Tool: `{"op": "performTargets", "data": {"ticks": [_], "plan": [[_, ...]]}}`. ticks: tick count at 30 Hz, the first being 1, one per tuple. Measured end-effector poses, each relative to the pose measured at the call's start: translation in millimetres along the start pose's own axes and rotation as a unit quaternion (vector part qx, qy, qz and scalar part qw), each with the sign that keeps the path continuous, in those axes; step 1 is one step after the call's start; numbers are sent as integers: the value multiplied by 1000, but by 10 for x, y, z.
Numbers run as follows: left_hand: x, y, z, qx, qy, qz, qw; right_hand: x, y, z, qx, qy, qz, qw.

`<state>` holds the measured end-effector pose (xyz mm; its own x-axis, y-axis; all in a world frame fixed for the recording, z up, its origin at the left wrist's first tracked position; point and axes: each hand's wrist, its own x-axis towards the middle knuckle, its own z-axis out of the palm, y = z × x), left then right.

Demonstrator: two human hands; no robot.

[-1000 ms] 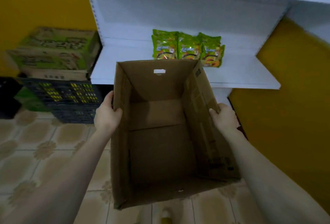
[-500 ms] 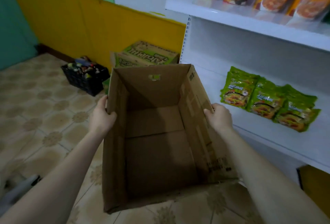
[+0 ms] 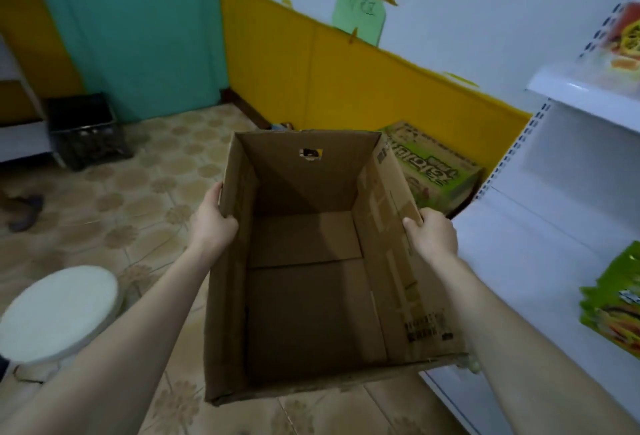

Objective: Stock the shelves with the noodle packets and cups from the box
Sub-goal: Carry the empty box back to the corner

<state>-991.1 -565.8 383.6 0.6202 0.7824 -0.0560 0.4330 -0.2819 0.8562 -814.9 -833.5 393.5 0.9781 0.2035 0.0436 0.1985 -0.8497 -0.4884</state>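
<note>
Box [image 3: 304,296] (brown cardboard) is clasped by left grip [image 3: 211,223] and right grip [image 3: 433,237].

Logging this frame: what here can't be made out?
Head view:
Green packets: cut by right edge; count unclear.
Top-shelf packet: blurred, cut by edge.
Wall note: writing too blurred.
Crate: contents too dark.
Carton: partly behind the box.
Left hand, right hand: some fingers hidden by box walls.
</note>
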Motion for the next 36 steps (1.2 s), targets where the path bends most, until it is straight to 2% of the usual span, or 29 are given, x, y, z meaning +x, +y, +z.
{"op": "performTargets", "data": {"ticks": [12,31,36], "plan": [[1991,-227,-704,16,55,-17,998,1315,-1716,936,1,-34,-22,999],[5337,-360,-786,17,126,-73,989,4087,-3744,2479,15,-43,-75,996],[6210,-453,-842,35,117,-74,990,4568,-4165,2967,35,-40,-49,997]]}}
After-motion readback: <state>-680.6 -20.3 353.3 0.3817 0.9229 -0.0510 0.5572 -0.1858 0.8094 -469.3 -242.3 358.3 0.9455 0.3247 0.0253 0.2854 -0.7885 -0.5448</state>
